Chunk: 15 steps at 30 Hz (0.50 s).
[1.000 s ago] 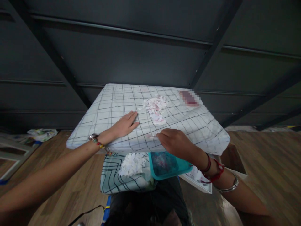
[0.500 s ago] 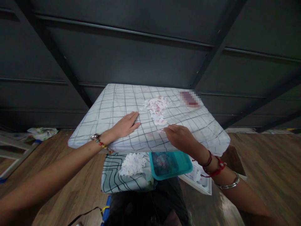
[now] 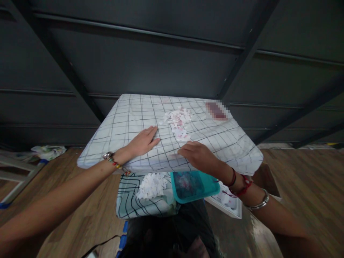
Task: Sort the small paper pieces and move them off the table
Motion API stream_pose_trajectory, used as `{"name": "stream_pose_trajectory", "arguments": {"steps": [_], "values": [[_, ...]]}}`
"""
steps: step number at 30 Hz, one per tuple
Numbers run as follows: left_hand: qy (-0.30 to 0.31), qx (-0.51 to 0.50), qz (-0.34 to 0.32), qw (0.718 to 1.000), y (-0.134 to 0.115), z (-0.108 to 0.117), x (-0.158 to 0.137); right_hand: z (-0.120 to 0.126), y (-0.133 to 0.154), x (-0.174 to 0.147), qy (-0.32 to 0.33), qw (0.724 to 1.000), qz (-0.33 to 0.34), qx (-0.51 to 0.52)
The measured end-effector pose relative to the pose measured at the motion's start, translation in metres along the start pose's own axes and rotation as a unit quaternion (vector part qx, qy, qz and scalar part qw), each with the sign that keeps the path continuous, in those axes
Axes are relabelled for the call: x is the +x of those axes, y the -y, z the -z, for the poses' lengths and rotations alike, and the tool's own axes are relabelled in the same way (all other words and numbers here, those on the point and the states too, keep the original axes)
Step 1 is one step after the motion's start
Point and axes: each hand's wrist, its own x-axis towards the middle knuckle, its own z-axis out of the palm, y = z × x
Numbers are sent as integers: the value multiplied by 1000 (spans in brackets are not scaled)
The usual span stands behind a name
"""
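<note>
A white cloth with dark grid lines [image 3: 137, 111] covers the tabletop. My left hand [image 3: 143, 142] lies flat on it, fingers stretched out and holding nothing. Near the front edge, my right hand [image 3: 197, 154] is closed, thumb and fingers pinched low over the cloth. A faint pinkish sliver shows at its fingertips, too small to name. Just beyond the hands lies a loose pile of small white scraps with pink marks [image 3: 179, 122]. Below the table edge, a teal plastic tub [image 3: 211, 182] holds something clear and pinkish that I cannot make out.
A heap of white scraps [image 3: 152, 185] rests on a dark-lined pale green cloth [image 3: 127, 204] by my lap. An open white box [image 3: 228, 204] stands right of the tub. A blurred-out dark red item [image 3: 217, 110] lies at the table's back right. Dark metal panels [image 3: 150, 61] rise behind.
My right hand has slid a little to the left across the cloth, still pinched. The left hand stays flat in its place.
</note>
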Motion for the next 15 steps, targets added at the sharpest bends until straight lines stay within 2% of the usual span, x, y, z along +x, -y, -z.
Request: {"name": "stream_pose_trajectory", "arguments": {"steps": [8, 15], "values": [[6, -17, 9, 1000, 2, -1, 0, 10, -14, -52, -28, 999, 12, 21], [5, -6, 11, 1000, 1, 0, 1, 11, -19, -47, -41, 998, -41, 17]]}}
